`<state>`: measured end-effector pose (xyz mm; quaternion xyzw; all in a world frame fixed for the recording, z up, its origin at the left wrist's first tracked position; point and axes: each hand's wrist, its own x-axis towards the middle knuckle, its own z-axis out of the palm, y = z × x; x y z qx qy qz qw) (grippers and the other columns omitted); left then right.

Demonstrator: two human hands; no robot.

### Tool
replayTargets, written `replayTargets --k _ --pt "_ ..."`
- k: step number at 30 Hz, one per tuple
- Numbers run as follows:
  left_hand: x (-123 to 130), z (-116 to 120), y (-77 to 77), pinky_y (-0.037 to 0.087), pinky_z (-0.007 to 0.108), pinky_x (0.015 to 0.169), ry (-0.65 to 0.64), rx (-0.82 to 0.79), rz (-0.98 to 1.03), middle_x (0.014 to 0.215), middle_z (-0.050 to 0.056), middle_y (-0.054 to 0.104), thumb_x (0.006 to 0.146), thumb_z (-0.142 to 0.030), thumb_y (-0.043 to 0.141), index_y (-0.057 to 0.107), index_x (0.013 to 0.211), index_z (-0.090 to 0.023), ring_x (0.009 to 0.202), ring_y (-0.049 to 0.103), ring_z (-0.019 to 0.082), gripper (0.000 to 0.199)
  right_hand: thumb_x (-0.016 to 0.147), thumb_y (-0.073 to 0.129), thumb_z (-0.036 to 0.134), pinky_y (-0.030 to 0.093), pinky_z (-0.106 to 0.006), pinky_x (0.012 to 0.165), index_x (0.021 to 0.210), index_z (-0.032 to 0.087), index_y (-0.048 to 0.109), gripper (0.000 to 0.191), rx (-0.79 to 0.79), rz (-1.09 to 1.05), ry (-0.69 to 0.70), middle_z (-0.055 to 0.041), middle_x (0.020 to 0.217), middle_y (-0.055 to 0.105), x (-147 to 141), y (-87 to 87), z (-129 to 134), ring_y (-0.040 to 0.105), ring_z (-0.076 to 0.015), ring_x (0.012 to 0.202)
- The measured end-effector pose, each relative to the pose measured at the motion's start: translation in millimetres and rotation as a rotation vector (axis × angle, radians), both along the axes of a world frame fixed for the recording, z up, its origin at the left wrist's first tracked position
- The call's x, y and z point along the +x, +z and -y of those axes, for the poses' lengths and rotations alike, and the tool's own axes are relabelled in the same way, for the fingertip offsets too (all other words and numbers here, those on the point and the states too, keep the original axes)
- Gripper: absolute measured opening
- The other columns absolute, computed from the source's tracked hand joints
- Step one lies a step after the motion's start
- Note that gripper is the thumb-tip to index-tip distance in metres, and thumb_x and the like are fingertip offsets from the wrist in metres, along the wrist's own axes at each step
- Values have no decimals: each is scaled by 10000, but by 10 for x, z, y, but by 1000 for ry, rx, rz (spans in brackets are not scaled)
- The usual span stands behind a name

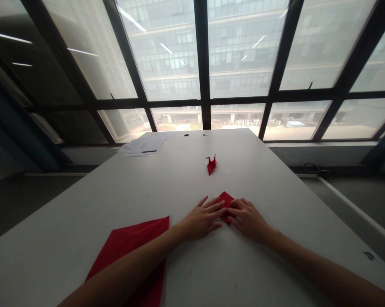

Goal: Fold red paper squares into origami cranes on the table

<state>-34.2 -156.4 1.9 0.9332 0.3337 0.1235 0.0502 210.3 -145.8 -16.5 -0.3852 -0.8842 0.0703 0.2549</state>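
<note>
A small folded red paper (226, 198), diamond-like in outline, lies on the white table (186, 183), partly covered by my fingers. My left hand (202, 218) rests flat with its fingers stretched and spread, their tips on the paper's left side. Bent fingers of my right hand (248, 219) are closed at the paper's right side; the exact grip at the fingertips is hidden. Just beyond stands a finished red paper crane (211, 165). Under my left forearm lies a larger sheet of red paper (131, 237), partly covered by the arm.
White printed sheets (141, 145) with a dark pen (149, 151) on them lie at the far left of the table. A dark round hole (186, 135) is near the far edge. Tall framed windows (205, 64) rise behind, with a blue curtain (16, 123) on the left.
</note>
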Motion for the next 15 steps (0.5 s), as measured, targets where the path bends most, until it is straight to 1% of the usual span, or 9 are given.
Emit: replayTargets --k 3,6,9,13,15 --pt "-21 9 -21 127 521 1209 11 -46 -37 1589 48 302 1009 -493 416 250 1541 -330 1495 199 258 580 902 614 289 455 -408 897 1092 324 712 217 1 21 -20 -55 1115 645 -4 4 9 555 -245 1007" --pt "-52 10 -53 136 501 1208 65 -32 -52 1599 75 266 1005 -539 383 206 1558 -285 1504 159 260 633 901 606 277 451 -415 902 1094 324 715 226 13 21 -31 -58 1132 643 -6 -7 4 556 -248 1008" --pt "-96 5 -93 154 498 1204 147 19 -66 1603 108 248 1000 -562 371 240 1552 -234 1503 157 276 655 914 590 281 451 -418 913 1135 314 709 253 15 5 -32 -65 1173 641 -1 -27 -2 559 -251 1031" --pt "-148 -35 -164 192 548 1185 276 52 -79 1589 146 274 1006 -562 340 350 1510 -181 1495 177 315 632 917 596 296 426 -454 954 1153 316 705 261 6 -1 -47 -59 1290 615 12 -58 -9 528 -277 1154" --pt "-151 -58 -181 219 556 1175 344 56 -69 1580 181 280 1011 -548 332 355 1502 -130 1488 195 326 644 917 596 299 415 -468 965 1158 315 703 263 -4 -1 -46 -57 1313 610 15 -68 -16 518 -283 1184"
